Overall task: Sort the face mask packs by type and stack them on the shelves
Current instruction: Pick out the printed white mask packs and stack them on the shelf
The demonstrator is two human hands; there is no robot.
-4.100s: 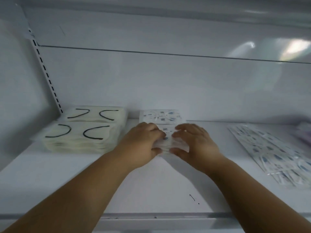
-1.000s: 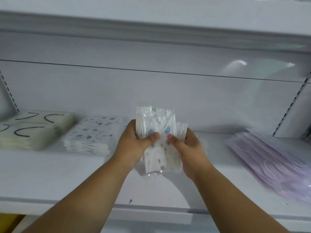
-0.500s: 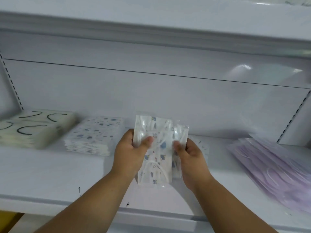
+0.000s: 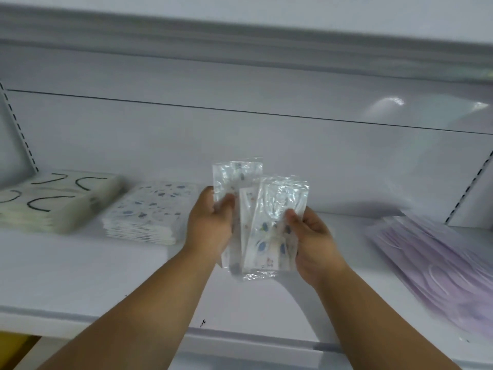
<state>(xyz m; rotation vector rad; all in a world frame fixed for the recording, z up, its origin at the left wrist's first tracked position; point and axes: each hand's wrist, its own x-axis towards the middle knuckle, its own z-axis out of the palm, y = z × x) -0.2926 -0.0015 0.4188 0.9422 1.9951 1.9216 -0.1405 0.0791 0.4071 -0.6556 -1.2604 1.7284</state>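
Sorting looks partly done: two squared stacks sit toward the left end of the shelf [image 4: 80, 268] — a cream stack with black ear loops [image 4: 53, 201] nearest the left edge, and just beside it a stack of white packs with blue print [image 4: 152, 212]. A fanned, unsquared spread of lilac packs [image 4: 437, 260] lies toward the right end, so that type seems not yet tidied. In hand: a small bundle of blue-print packs [image 4: 262, 222], held upright above the middle of the shelf, clear of its surface and well apart from both ends. Left hand [image 4: 210, 225] grips the rear packs, thumb curled over the front and fingers behind; right hand [image 4: 312, 241] pinches the front packs at their right edge, thumb on the clear film. The packs are offset, not aligned. Both forearms reach up from the front edge. Judgement: bundle matches the blue-print stack — probably goes there next.
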